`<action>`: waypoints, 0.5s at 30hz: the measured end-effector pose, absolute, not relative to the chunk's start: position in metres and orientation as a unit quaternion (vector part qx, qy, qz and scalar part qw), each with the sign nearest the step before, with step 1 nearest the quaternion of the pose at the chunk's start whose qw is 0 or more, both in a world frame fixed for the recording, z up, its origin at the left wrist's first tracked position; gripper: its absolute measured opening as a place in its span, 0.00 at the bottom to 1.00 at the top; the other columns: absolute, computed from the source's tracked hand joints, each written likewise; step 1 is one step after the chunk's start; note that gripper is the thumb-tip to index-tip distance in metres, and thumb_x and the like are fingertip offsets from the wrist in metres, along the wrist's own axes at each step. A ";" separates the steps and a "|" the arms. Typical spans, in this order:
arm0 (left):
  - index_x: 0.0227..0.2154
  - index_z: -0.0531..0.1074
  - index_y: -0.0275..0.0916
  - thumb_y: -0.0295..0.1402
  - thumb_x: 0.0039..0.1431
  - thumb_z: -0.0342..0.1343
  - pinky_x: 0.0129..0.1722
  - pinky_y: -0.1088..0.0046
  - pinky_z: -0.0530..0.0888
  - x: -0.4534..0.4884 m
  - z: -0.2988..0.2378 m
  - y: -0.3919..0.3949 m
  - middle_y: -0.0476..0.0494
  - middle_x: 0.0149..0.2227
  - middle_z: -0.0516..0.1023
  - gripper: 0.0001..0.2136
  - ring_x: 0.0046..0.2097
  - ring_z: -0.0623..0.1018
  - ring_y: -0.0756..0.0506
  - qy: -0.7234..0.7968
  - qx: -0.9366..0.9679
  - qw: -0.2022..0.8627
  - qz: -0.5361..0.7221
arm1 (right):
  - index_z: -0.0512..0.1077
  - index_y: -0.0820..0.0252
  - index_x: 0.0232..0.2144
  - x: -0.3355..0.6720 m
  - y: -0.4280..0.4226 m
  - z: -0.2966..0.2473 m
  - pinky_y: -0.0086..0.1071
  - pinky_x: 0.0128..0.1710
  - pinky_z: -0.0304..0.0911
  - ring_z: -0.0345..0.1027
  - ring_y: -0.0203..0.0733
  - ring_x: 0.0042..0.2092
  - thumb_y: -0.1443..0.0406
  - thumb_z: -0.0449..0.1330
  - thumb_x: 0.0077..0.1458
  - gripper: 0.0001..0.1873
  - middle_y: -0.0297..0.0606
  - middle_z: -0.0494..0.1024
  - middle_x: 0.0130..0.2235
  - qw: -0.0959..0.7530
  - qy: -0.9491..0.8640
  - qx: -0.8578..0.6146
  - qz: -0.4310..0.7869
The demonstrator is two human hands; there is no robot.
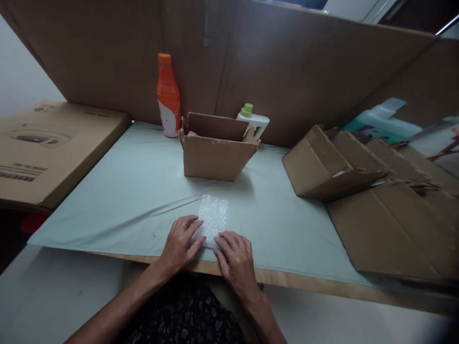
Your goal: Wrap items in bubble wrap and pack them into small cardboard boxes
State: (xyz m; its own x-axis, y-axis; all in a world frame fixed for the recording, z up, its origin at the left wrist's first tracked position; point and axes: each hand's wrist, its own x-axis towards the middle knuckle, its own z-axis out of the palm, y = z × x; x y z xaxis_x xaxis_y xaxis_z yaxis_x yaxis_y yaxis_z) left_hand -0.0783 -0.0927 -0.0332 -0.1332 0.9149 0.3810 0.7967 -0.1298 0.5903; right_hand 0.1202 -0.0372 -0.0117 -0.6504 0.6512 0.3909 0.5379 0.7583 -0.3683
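Observation:
A small clear sheet or pouch of bubble wrap (pixel 214 215) lies flat on the pale green cloth near the table's front edge. My left hand (pixel 182 240) rests at its left side, thumb and fingers spread apart, with fingertips touching its edge. At the near right corner, my right hand (pixel 236 255) lies with bent fingertips on the wrap and the thumb a little apart from them. Neither hand is visibly gripping it. Beyond the wrap stands an open cardboard box (pixel 215 157) with things inside that are mostly hidden.
An orange bottle (pixel 168 98) and a white bottle with a green cap (pixel 253 117) stand behind the box. Several cardboard bins (pixel 390 229) crowd the right side, with a teal bottle (pixel 382 122) behind. A large flat carton (pixel 53 148) lies left. A cardboard wall (pixel 287 71) closes the back.

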 end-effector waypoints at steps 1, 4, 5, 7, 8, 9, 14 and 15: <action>0.53 0.70 0.40 0.33 0.64 0.56 0.55 0.55 0.69 -0.078 -0.031 -0.098 0.36 0.54 0.74 0.16 0.56 0.72 0.37 0.632 0.670 0.077 0.381 | 0.75 0.54 0.46 0.120 -0.037 -0.012 0.45 0.50 0.63 0.72 0.49 0.49 0.69 0.54 0.65 0.12 0.41 0.81 0.45 0.263 -0.898 -0.329 0.125; 0.55 0.68 0.41 0.31 0.63 0.56 0.56 0.55 0.67 -0.078 -0.027 -0.111 0.39 0.50 0.77 0.17 0.53 0.73 0.39 0.583 0.708 0.105 0.384 | 0.75 0.55 0.43 0.120 -0.036 -0.013 0.42 0.46 0.65 0.74 0.45 0.41 0.68 0.53 0.66 0.10 0.38 0.82 0.39 0.271 -0.884 -0.328 0.195; 0.56 0.68 0.40 0.29 0.64 0.55 0.54 0.56 0.68 -0.078 -0.027 -0.113 0.41 0.47 0.79 0.17 0.50 0.74 0.41 0.582 0.707 0.117 0.385 | 0.75 0.55 0.43 0.121 -0.036 -0.014 0.41 0.44 0.65 0.74 0.44 0.40 0.67 0.53 0.67 0.10 0.38 0.82 0.38 0.271 -0.879 -0.331 0.213; 0.55 0.68 0.39 0.28 0.66 0.52 0.49 0.59 0.70 -0.077 -0.028 -0.111 0.43 0.41 0.80 0.16 0.43 0.75 0.43 0.598 0.690 0.126 0.388 | 0.75 0.54 0.45 0.123 -0.038 -0.014 0.41 0.45 0.66 0.74 0.45 0.42 0.65 0.54 0.67 0.10 0.39 0.82 0.40 0.286 -0.868 -0.348 0.211; 0.55 0.68 0.39 0.29 0.66 0.52 0.46 0.60 0.71 -0.077 -0.029 -0.107 0.43 0.39 0.80 0.16 0.41 0.75 0.43 0.612 0.678 0.123 0.387 | 0.74 0.54 0.47 0.123 -0.039 -0.015 0.42 0.46 0.66 0.74 0.46 0.45 0.64 0.54 0.67 0.11 0.41 0.81 0.42 0.298 -0.864 -0.357 0.194; 0.55 0.68 0.39 0.30 0.66 0.52 0.45 0.61 0.71 -0.077 -0.031 -0.102 0.43 0.38 0.80 0.15 0.39 0.75 0.43 0.628 0.668 0.115 0.383 | 0.74 0.54 0.48 0.124 -0.040 -0.015 0.43 0.47 0.66 0.73 0.48 0.48 0.63 0.55 0.66 0.11 0.42 0.80 0.45 0.309 -0.862 -0.362 0.172; 0.53 0.71 0.40 0.33 0.66 0.52 0.46 0.60 0.72 -0.077 -0.035 -0.082 0.39 0.44 0.78 0.14 0.45 0.76 0.40 0.692 0.632 0.062 0.345 | 0.73 0.54 0.52 0.118 -0.038 -0.018 0.48 0.52 0.62 0.69 0.52 0.54 0.65 0.57 0.64 0.15 0.45 0.78 0.52 0.275 -0.889 -0.351 0.106; 0.53 0.71 0.40 0.34 0.66 0.53 0.47 0.59 0.72 -0.077 -0.035 -0.082 0.38 0.46 0.77 0.14 0.47 0.75 0.39 0.687 0.634 0.053 0.351 | 0.73 0.54 0.51 0.117 -0.037 -0.019 0.47 0.52 0.62 0.69 0.51 0.54 0.66 0.57 0.64 0.15 0.44 0.78 0.51 0.271 -0.890 -0.352 0.105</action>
